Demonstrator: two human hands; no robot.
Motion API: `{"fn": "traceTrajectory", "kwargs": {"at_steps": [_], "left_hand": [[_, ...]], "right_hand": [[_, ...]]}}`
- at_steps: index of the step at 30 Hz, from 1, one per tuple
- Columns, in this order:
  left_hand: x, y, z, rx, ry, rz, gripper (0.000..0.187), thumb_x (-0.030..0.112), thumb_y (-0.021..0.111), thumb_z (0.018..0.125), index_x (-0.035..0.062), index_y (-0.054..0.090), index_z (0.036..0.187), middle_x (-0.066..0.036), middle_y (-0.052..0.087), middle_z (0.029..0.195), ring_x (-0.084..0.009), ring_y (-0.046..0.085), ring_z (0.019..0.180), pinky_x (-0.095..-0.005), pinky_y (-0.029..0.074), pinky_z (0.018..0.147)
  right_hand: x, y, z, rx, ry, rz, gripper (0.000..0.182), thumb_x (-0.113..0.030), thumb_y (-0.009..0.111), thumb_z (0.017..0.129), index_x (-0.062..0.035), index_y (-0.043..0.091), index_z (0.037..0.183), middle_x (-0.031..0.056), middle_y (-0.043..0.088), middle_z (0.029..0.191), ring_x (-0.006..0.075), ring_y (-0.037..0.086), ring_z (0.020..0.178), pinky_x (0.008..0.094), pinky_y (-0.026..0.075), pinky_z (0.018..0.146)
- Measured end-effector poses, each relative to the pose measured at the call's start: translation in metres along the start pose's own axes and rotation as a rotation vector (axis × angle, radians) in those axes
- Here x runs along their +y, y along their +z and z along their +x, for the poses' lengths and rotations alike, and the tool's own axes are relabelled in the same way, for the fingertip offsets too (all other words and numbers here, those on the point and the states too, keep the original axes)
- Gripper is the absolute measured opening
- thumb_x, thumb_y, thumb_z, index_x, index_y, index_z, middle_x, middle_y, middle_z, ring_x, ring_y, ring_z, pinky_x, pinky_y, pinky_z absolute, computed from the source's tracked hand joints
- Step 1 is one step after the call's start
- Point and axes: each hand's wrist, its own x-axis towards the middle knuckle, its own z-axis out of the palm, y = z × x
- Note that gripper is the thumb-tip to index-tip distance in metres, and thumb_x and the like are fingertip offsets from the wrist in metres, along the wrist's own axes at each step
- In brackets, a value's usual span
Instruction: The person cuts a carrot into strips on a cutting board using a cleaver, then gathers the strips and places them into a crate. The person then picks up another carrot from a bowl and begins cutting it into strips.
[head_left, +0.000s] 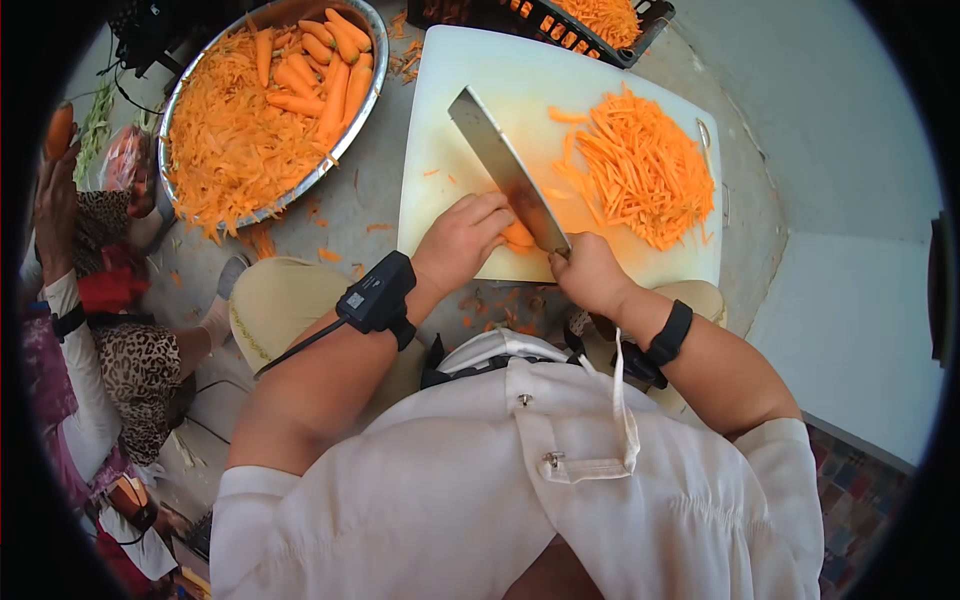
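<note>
On the white cutting board (pixel 440 120) my left hand (pixel 462 240) presses orange carrot slices (pixel 517 235) down, its fingertips close beside the blade. My right hand (pixel 590 272) is closed around the handle of a broad cleaver (pixel 505 165), whose blade points away to the upper left, over the board. The handle itself is mostly hidden by my fingers. To the right of the blade lies a heap of thin carrot strips (pixel 650 165), with a few loose strips around it.
A metal basin (pixel 376 75) at the upper left holds peelings and whole carrots (pixel 335 95). Behind the board stands a black crate (pixel 610 45) with shredded carrot. At the left edge, a person's hand (pixel 55 205) holds a carrot (pixel 59 131).
</note>
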Motion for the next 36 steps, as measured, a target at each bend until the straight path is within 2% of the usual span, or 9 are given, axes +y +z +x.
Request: {"fn": "traceTrajectory", "kwargs": {"at_steps": [5, 7, 13, 23, 26, 28, 29, 31, 36], "left_hand": [[0.001, 0.001, -0.003, 0.011, -0.029, -0.016, 0.029, 0.004, 0.069, 0.065, 0.0032, 0.056, 0.091, -0.011, 0.054, 0.101, -0.0295, 0.055, 0.092, -0.0351, 0.047, 0.079], [0.000, 0.001, -0.002, 0.024, -0.005, 0.017, 0.029, 0.005, 0.069, 0.066, 0.0031, 0.056, 0.091, -0.011, 0.054, 0.102, -0.0292, 0.055, 0.091, -0.0349, 0.047, 0.079], [-0.002, 0.002, -0.004, 0.028, 0.013, 0.005, 0.029, 0.005, 0.069, 0.065, 0.0034, 0.057, 0.092, -0.011, 0.054, 0.103, -0.0288, 0.055, 0.092, -0.0345, 0.047, 0.080], [-0.001, 0.001, -0.004, 0.029, 0.009, 0.027, 0.029, 0.004, 0.069, 0.065, 0.0033, 0.057, 0.092, -0.011, 0.054, 0.103, -0.0295, 0.055, 0.093, -0.0354, 0.046, 0.080], [-0.001, 0.001, -0.002, 0.026, -0.006, 0.000, 0.030, 0.003, 0.069, 0.065, 0.0030, 0.057, 0.092, -0.011, 0.054, 0.103, -0.0295, 0.055, 0.092, -0.0349, 0.047, 0.080], [-0.002, 0.002, -0.003, 0.046, -0.013, -0.018, 0.029, 0.002, 0.069, 0.065, 0.0025, 0.057, 0.092, -0.012, 0.054, 0.103, -0.0294, 0.055, 0.092, -0.0343, 0.047, 0.079], [-0.003, 0.002, -0.003, 0.046, -0.010, -0.016, 0.029, 0.002, 0.069, 0.065, 0.0025, 0.057, 0.092, -0.012, 0.054, 0.103, -0.0294, 0.055, 0.092, -0.0343, 0.047, 0.079], [-0.002, 0.001, -0.003, 0.046, -0.038, -0.069, 0.027, 0.002, 0.069, 0.067, 0.0022, 0.057, 0.091, -0.012, 0.054, 0.102, -0.0291, 0.055, 0.091, -0.0337, 0.048, 0.078], [-0.004, 0.002, -0.004, 0.046, -0.005, -0.033, 0.024, 0.003, 0.068, 0.069, 0.0022, 0.057, 0.091, -0.012, 0.054, 0.102, -0.0287, 0.055, 0.092, -0.0339, 0.047, 0.079]], "right_hand": [[-0.004, -0.013, -0.015, 0.042, 0.016, 0.070, 0.020, -0.012, 0.052, 0.077, 0.0052, 0.062, 0.082, 0.0274, 0.059, 0.072, 0.0408, 0.060, 0.071, 0.0428, 0.048, 0.068], [-0.005, -0.025, -0.022, -0.085, -0.024, 0.010, 0.021, -0.011, 0.052, 0.077, 0.0057, 0.061, 0.085, 0.0272, 0.059, 0.073, 0.0403, 0.060, 0.072, 0.0421, 0.049, 0.068], [-0.017, -0.039, -0.036, -0.152, 0.017, -0.029, 0.020, -0.008, 0.051, 0.076, 0.0069, 0.061, 0.086, 0.0281, 0.059, 0.075, 0.0409, 0.060, 0.073, 0.0418, 0.049, 0.069], [-0.010, -0.011, 0.006, -0.175, 0.076, -0.150, 0.023, -0.009, 0.052, 0.075, 0.0092, 0.060, 0.087, 0.0313, 0.058, 0.075, 0.0437, 0.059, 0.075, 0.0432, 0.049, 0.069], [-0.005, -0.012, 0.003, -0.134, 0.090, -0.105, 0.023, -0.010, 0.052, 0.077, 0.0080, 0.060, 0.088, 0.0295, 0.059, 0.074, 0.0402, 0.061, 0.071, 0.0419, 0.049, 0.066], [-0.001, -0.006, -0.001, -0.051, 0.051, 0.115, 0.022, -0.012, 0.052, 0.079, 0.0065, 0.061, 0.089, 0.0260, 0.060, 0.071, 0.0347, 0.062, 0.064, 0.0390, 0.049, 0.062], [0.000, -0.005, -0.004, -0.048, 0.050, 0.116, 0.022, -0.012, 0.052, 0.079, 0.0065, 0.061, 0.089, 0.0260, 0.060, 0.071, 0.0347, 0.062, 0.064, 0.0390, 0.049, 0.062], [-0.006, -0.007, -0.013, -0.066, 0.116, 0.435, 0.021, -0.013, 0.053, 0.082, 0.0053, 0.060, 0.088, 0.0226, 0.060, 0.067, 0.0298, 0.061, 0.058, 0.0361, 0.048, 0.059], [-0.017, -0.029, -0.029, -0.099, 0.098, 0.258, 0.021, -0.014, 0.053, 0.081, 0.0056, 0.060, 0.084, 0.0225, 0.059, 0.065, 0.0327, 0.060, 0.060, 0.0376, 0.048, 0.060]]}}
